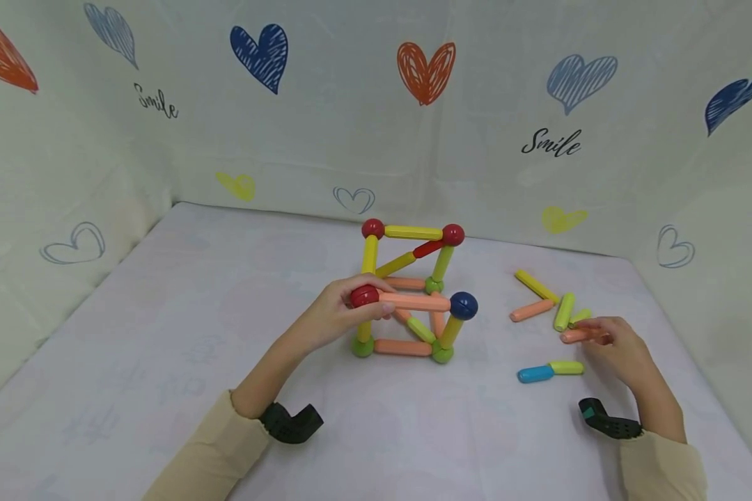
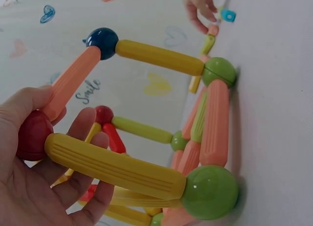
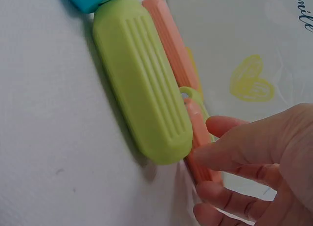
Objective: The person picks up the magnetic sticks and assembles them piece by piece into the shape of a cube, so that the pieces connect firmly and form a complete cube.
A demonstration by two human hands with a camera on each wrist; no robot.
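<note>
A frame of magnetic rods and balls [image 1: 403,348] stands mid-table. At its upper front left corner, my left hand [image 1: 345,306] pinches the end of an orange rod [image 1: 423,302] beside a red ball [image 1: 365,296]. That rod runs across to a blue ball [image 1: 464,305]. In the left wrist view, a yellow rod [image 2: 117,165] leads from the red ball to a green ball [image 2: 210,192] on the table. On the right, my right hand [image 1: 617,348] pinches a loose orange rod [image 3: 198,123] between thumb and finger; part of it is hidden by the fingers.
Around the right hand lie a yellow rod [image 1: 535,285], another orange rod [image 1: 531,310] and green rods [image 1: 564,312]. Nearer the front, a blue rod [image 1: 535,374] joins a green one [image 1: 567,367] end to end. A heart-printed cloth [image 1: 476,160] rises behind the table.
</note>
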